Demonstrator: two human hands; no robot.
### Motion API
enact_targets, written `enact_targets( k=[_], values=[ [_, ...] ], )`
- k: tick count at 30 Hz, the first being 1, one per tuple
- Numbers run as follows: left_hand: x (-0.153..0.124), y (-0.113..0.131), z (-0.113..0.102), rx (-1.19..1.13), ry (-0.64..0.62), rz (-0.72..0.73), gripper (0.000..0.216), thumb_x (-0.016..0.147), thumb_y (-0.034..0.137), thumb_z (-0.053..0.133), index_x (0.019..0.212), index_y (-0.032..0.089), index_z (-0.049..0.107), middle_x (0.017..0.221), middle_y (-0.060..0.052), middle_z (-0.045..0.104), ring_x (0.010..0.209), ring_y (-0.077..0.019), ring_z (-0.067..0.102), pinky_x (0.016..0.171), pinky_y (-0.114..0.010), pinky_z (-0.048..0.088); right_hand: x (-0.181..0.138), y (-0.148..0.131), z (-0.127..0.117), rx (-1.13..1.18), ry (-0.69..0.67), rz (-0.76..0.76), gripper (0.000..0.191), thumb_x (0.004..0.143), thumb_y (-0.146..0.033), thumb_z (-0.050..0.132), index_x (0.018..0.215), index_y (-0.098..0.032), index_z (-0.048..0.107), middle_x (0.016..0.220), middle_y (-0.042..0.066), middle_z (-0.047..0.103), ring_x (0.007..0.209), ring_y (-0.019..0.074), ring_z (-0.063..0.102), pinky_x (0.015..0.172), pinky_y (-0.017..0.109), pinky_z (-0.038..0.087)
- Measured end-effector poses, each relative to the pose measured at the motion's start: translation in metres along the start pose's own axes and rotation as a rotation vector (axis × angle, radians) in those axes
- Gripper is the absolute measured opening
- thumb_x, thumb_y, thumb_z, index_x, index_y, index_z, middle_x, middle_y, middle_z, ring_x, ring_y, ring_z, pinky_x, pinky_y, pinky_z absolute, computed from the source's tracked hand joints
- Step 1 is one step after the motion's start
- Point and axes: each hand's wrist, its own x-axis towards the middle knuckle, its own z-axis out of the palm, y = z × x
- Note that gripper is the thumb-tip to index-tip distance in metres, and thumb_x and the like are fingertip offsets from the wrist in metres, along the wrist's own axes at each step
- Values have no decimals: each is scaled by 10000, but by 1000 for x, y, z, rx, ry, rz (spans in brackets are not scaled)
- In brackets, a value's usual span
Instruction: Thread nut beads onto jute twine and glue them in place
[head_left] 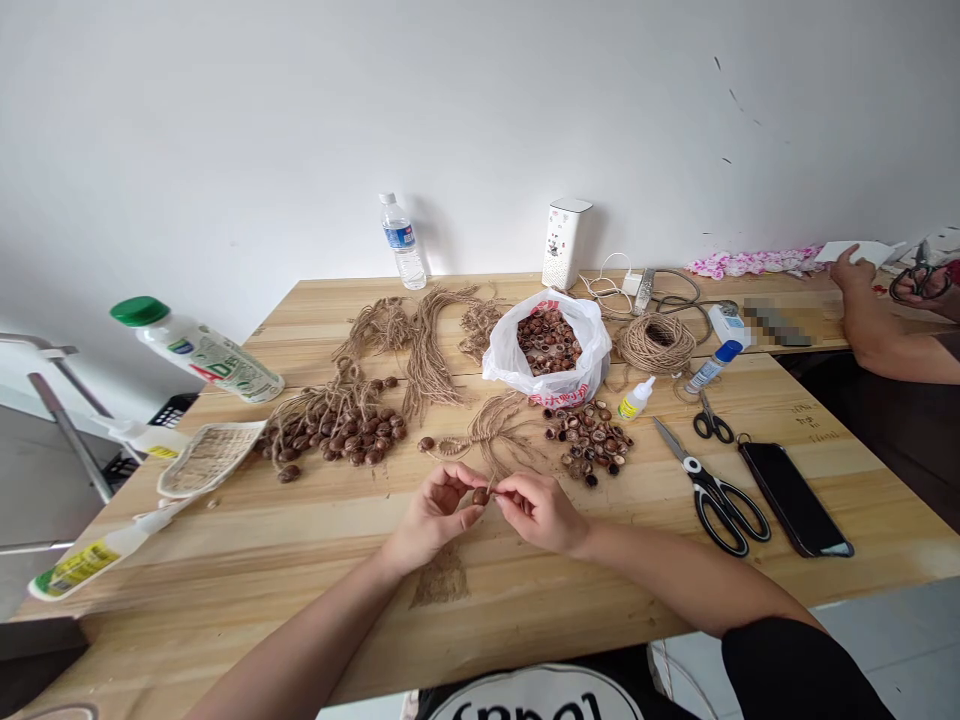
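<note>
Between the thumb and fingers of my left hand (439, 515) is a brown nut shell (481, 496). My right hand (541, 512) pinches a strand of twine (491, 482) right at the shell. Just beyond, a bundle of jute strands (499, 430) lies spread on the table, with one shell (426, 444) at the left end of its knotted cord. To the right sits a pile of opened shells (589, 440). On the left lies a heap of shells tied to twine (352, 430).
A plastic bag of shells (592, 375), a twine roll (656, 343), a glue bottle (636, 398), large scissors (724, 500), small scissors (712, 422) and a phone (795, 498) are around. Bottles (202, 350) stand left. At far right, another person's hand (851, 268) holds white material.
</note>
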Motion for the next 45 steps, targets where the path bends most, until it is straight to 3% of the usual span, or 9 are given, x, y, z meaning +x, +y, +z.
enact_targets(
  k=[13,19,26,45],
  values=[
    [-1,-1,0,-8,12,54,338,707,66,682,846,215,412,909,-14,611,785,-123,546,761,-303,424,0,-1,0,-1,-16,-10,120,846,-203,495,834,-149,601,647,13,568,511,93,458,499,209,382],
    [0,2,3,9,57,56,347,697,93,693,772,212,376,872,0,607,748,-119,547,746,-302,425,1,0,0,-50,-115,-46,108,845,-198,512,828,-159,611,653,19,602,565,114,517,550,220,416],
    [1,3,3,40,127,22,367,661,140,726,750,209,376,815,9,583,725,-123,546,718,-290,425,-1,4,3,-148,-203,-73,90,822,-198,554,831,-159,634,685,32,642,604,135,566,594,237,446],
    [3,-2,-1,73,225,-87,395,638,172,717,709,213,331,672,41,541,622,-99,487,594,-230,367,1,3,1,-211,-249,-110,85,818,-176,554,821,-166,638,728,37,661,643,148,591,621,245,452]
  ],
)
